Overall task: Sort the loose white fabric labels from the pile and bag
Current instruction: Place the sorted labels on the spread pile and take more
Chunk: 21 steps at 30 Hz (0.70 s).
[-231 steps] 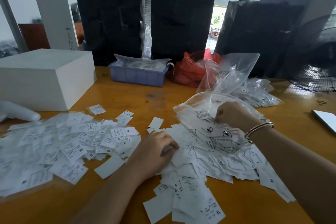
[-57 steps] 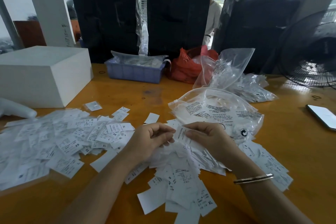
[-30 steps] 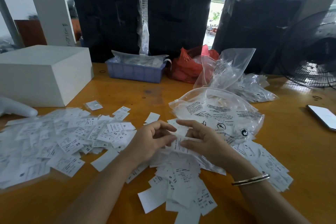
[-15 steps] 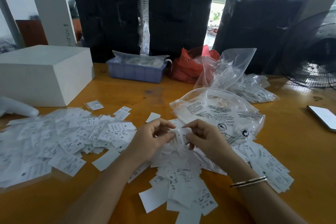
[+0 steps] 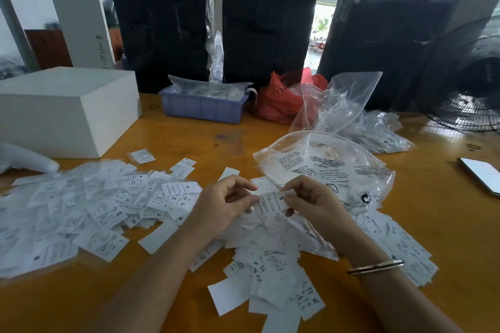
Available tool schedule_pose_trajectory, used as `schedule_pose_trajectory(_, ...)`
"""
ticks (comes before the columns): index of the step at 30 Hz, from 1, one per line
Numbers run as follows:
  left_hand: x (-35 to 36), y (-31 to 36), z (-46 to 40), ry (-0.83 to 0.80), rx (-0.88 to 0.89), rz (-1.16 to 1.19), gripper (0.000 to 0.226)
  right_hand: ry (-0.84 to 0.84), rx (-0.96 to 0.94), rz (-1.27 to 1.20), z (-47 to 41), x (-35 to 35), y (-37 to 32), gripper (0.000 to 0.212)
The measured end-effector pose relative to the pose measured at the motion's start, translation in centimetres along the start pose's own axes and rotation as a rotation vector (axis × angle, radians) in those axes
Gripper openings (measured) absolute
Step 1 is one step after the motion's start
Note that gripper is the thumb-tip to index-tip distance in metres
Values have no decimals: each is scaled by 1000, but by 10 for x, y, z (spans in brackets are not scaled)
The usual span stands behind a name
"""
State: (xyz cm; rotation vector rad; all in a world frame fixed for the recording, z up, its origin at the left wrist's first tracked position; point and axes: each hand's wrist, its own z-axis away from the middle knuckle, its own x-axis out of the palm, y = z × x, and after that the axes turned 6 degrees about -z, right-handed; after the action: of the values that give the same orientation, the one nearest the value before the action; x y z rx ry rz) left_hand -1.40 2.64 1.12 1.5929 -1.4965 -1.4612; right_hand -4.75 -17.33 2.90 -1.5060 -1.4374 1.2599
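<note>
Both hands meet at centre frame above the near heap of labels [image 5: 270,259]. Left hand [image 5: 221,207] and right hand [image 5: 315,205] share one label [image 5: 273,201], printed "S"; each hand pinches an end between thumb and fingers, so both are grasping it. The label's long axis runs roughly 9 to 3 o'clock, left hand at the 9 end, right hand at the 3 end, size mark nearer the right thumb. It is lifted just above the heap, apart from it as far as I can tell. The clear bag [image 5: 324,167] lies at 1 o'clock from the hands, just beyond the right hand, mouth hard to make out. A wider spread of labels [image 5: 81,208] covers the bench [image 5: 433,224] at 9 o'clock, with XL, XS and S marks mixed. Judgement: the size is being read, and the next move is a drop to one side; the spread lies nearer the left hand, the bag nearer the right. Whichever hand lets go first decides it. Further off on the bench: a white box [image 5: 67,111] at 10 o'clock, a blue tray [image 5: 203,108] at 12, a red bag [image 5: 278,100] beside it, a phone [image 5: 481,174] at 3.
</note>
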Motion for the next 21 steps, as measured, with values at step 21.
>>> schedule_pose_trajectory(21, -1, 2, 0, 73, 0, -59, 22, 37, -18, -110, 0, -3, 4, 23)
